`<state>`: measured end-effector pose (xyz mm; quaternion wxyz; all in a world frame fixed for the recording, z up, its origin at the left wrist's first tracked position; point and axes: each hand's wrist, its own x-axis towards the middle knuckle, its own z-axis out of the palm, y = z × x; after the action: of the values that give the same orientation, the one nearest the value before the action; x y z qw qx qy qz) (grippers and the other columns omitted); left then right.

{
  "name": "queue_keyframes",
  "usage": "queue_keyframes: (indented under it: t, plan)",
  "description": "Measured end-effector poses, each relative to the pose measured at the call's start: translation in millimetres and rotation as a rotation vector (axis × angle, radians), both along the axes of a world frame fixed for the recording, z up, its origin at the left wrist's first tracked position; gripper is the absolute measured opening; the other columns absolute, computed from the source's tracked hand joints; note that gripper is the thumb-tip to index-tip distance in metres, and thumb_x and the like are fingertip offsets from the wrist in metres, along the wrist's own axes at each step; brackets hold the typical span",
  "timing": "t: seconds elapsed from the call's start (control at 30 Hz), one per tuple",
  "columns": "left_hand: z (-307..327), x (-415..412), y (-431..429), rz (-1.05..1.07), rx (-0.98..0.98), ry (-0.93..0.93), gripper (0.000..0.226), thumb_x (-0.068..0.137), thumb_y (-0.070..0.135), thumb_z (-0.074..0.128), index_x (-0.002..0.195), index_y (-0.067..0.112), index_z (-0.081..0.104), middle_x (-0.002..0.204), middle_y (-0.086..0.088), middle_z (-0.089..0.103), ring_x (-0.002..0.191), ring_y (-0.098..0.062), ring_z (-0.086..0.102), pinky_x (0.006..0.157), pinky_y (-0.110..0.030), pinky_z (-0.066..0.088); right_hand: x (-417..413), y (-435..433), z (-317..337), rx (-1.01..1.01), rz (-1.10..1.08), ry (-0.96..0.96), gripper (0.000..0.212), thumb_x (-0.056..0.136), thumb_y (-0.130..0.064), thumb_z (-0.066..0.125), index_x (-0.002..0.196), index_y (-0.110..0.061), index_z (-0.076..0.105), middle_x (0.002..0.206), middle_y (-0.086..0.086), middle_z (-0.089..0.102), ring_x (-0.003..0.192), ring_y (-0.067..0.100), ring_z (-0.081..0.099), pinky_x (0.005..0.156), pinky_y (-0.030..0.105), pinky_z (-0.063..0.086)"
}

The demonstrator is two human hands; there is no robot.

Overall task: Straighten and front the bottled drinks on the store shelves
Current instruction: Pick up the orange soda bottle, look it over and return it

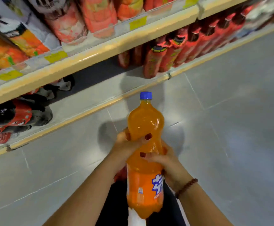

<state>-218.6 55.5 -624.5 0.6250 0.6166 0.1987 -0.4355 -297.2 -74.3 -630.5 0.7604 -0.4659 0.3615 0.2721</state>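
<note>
A large orange soda bottle [145, 128] with a blue cap and an orange label is held over the floor, cap pointing toward the shelves. My left hand [126, 145] grips its narrow waist from the left. My right hand [167, 163] grips it just below, from the right, with a bead bracelet on the wrist. The bottom shelf [90, 97] lies ahead, with a bare stretch between dark cola bottles [15, 115] on the left and a row of red-labelled bottles [182, 49] on the right.
The upper shelf edge [100, 48] carries yellow price tags, with orange and pink juice bottles [97, 15] above it. Grey floor tiles [230, 128] spread to the right and below. My dark clothing shows under the bottle.
</note>
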Motion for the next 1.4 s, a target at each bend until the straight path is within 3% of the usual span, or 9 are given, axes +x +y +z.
queue_keyframes:
  t: [0.07,0.17,0.23,0.43,0.63,0.77,1.0,1.23,1.4]
  plan:
    - [40,-2,-21,-0.102,0.012,-0.006,0.067,0.033,0.056,0.076,0.095,0.035,0.06,0.086,0.012,0.076,0.074,-0.01,0.073,0.06,-0.028,0.058,-11,-17,36,-0.004,-0.032,0.006,0.081,0.052,-0.035,0.087,0.125,-0.022,0.054,0.112,0.009,0.072,0.098,0.033,0.071,0.082,0.048,0.058]
    - [101,-3,-58,-0.215,0.014,-0.062,0.09,0.033,0.061,0.072,0.116,0.028,0.058,0.115,-0.007,0.069,0.102,-0.03,0.067,0.089,-0.05,0.055,-26,-43,88,-0.013,-0.114,-0.01,0.083,0.054,-0.036,0.085,0.129,-0.021,0.052,0.113,0.008,0.072,0.098,0.032,0.071,0.081,0.046,0.058]
    - [137,-5,-84,-0.256,-0.003,-0.107,0.095,0.036,0.058,0.073,0.123,0.022,0.058,0.119,-0.011,0.067,0.104,-0.031,0.066,0.092,-0.052,0.053,-35,-61,120,-0.02,-0.181,-0.029,0.083,0.054,-0.036,0.084,0.129,-0.021,0.051,0.112,0.007,0.072,0.098,0.03,0.071,0.078,0.042,0.059]
    - [224,-20,-167,-0.338,-0.064,-0.12,0.073,0.048,0.044,0.091,0.112,0.022,0.063,0.116,-0.013,0.069,0.101,-0.032,0.068,0.091,-0.052,0.053,-59,-129,206,-0.008,-0.34,-0.073,0.077,0.063,-0.026,0.081,0.131,-0.019,0.047,0.114,0.01,0.071,0.097,0.032,0.071,0.075,0.041,0.06]
    - [275,-42,-256,-0.44,-0.188,-0.198,0.067,0.044,0.05,0.087,0.105,0.03,0.068,0.108,-0.008,0.074,0.098,-0.032,0.07,0.089,-0.057,0.054,-91,-206,263,-0.074,-0.455,-0.145,0.077,0.062,-0.031,0.082,0.131,-0.022,0.048,0.115,0.01,0.071,0.1,0.034,0.07,0.088,0.053,0.055]
    - [302,-53,-323,-0.559,-0.254,-0.23,0.043,0.054,0.046,0.086,0.095,0.041,0.074,0.102,-0.002,0.076,0.094,-0.027,0.072,0.084,-0.05,0.057,-110,-254,288,-0.138,-0.604,-0.166,0.083,0.057,-0.033,0.086,0.13,-0.021,0.048,0.115,0.01,0.071,0.099,0.033,0.07,0.087,0.054,0.055]
    - [327,-64,-435,-0.767,-0.234,-0.226,0.083,0.043,0.048,0.087,0.116,0.02,0.061,0.109,-0.013,0.072,0.098,-0.035,0.069,0.089,-0.057,0.053,-128,-336,302,-0.213,-0.844,-0.197,0.075,0.057,-0.036,0.085,0.123,-0.021,0.053,0.106,0.007,0.074,0.094,0.03,0.072,0.081,0.047,0.059]
    - [327,-42,-559,-0.902,-0.278,-0.181,0.079,0.04,0.053,0.081,0.111,0.027,0.059,0.107,-0.007,0.072,0.095,-0.03,0.07,0.079,-0.047,0.058,-107,-444,302,-0.251,-0.97,-0.212,0.07,0.06,-0.037,0.084,0.121,-0.021,0.054,0.103,0.006,0.075,0.092,0.029,0.073,0.071,0.039,0.059]
    - [340,-19,-657,-0.975,-0.308,-0.166,0.078,0.04,0.05,0.083,0.111,0.024,0.061,0.1,-0.006,0.075,0.088,-0.027,0.073,0.069,-0.04,0.058,-85,-529,310,-0.247,-1.048,-0.255,0.081,0.055,-0.04,0.089,0.125,-0.021,0.053,0.11,0.01,0.073,0.097,0.033,0.071,0.075,0.044,0.059]
